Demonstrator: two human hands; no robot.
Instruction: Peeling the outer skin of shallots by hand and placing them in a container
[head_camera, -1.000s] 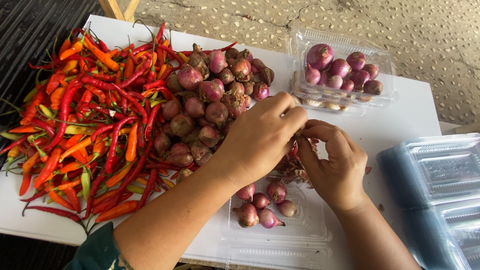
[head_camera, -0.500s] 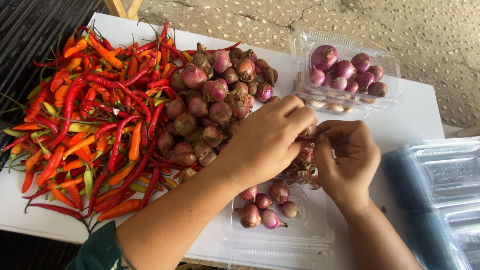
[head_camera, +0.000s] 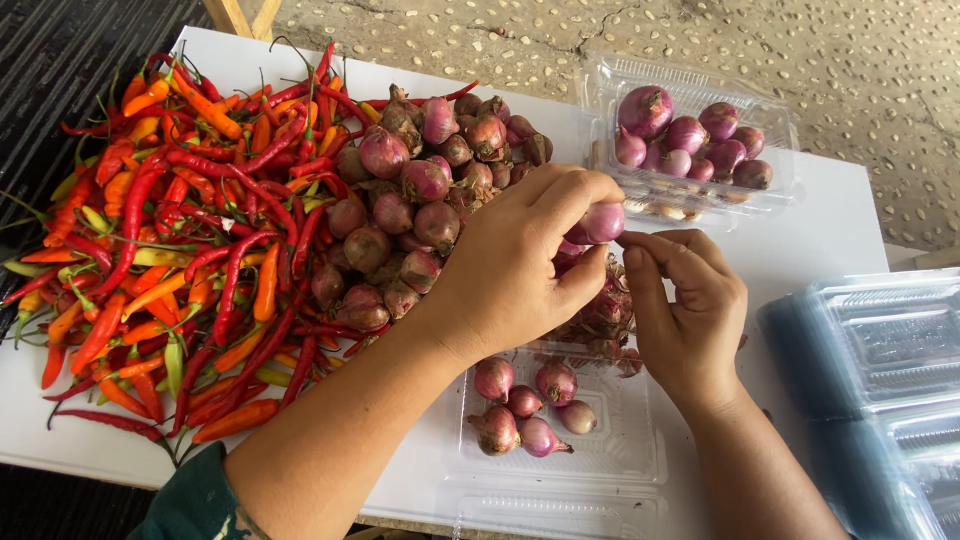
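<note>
We are now lifting one small purple-red shallot (head_camera: 597, 222), pinched in our left hand (head_camera: 520, 265), above the clear plastic tray (head_camera: 640, 455), while our right hand's (head_camera: 690, 310) fingertips are picking at it.

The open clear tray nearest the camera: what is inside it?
The clear tray holds five small reddish shallots, clustered at its left side. Its far edge is covered by the left hand and right hand, so anything there is hidden.
</note>
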